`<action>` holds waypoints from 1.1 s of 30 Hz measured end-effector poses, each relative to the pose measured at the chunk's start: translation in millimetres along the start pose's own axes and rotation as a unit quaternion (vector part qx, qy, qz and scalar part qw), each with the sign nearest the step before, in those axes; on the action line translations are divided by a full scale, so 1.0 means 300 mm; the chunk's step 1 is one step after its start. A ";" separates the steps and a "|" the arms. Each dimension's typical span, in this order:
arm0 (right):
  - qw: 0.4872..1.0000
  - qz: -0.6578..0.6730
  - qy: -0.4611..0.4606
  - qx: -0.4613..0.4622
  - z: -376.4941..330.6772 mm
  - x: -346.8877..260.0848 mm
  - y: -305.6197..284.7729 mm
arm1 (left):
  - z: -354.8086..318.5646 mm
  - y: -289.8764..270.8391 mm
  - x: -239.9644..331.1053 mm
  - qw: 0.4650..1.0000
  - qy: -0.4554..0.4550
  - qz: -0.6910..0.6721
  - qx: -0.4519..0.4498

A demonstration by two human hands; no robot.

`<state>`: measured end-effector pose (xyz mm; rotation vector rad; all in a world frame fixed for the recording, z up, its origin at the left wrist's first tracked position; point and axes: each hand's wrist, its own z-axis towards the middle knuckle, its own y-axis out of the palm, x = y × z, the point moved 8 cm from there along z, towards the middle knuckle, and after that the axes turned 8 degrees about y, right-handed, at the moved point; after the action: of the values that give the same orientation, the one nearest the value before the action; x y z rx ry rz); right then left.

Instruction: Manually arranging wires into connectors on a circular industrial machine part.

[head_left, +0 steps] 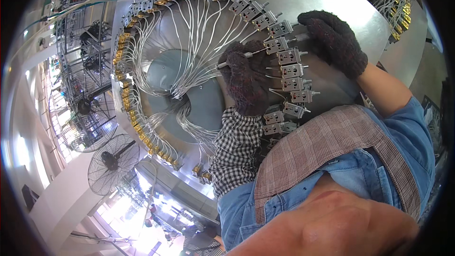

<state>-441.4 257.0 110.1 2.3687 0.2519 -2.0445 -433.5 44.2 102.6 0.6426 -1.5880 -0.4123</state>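
Observation:
Small silver metal control boxes with shafts, which look like thermostats [291, 70], stand in a ring around the edge of a round metal table. My left hand [245, 83], in a dark knitted glove, is closed around a slim screwdriver-like tool [249, 55] with a pale handle. Its thin tip points at one thermostat [276, 45] on the right side of the ring. On the outer side of that unit is my right hand [334, 42], also gloved, its fingers closed at the shaft end. The fingertips partly hide what they grip.
Thin white wires [192, 66] run from the units to an opening in the grey central disc [159, 73]. Gold-coloured parts [125, 92] line the left of the ring. Another cluster of wired units [400, 19] stands at the upper right. Two fans [111, 160] stand at the left.

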 end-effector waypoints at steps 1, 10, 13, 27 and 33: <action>0.998 0.064 0.029 0.003 0.002 0.011 -0.001 | -0.004 0.009 0.003 1.000 -0.004 -0.012 0.010; 0.994 0.032 0.100 0.026 -0.022 -0.059 -0.010 | -0.019 0.019 0.003 0.999 -0.022 -0.002 -0.034; 0.993 0.063 0.091 0.027 -0.022 -0.053 -0.014 | -0.019 0.010 -0.001 0.999 -0.026 -0.001 -0.028; 0.984 0.098 0.123 0.078 -0.140 0.017 -0.068 | -0.066 0.033 -0.039 0.976 -0.142 -0.145 -0.073; 0.982 0.137 0.106 0.068 -0.147 0.010 -0.029 | -0.070 0.048 -0.021 0.995 -0.081 -0.039 -0.041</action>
<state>-398.8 270.7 114.8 2.5323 -0.2121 -1.7407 -414.9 61.5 109.1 0.6214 -1.6924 -0.5976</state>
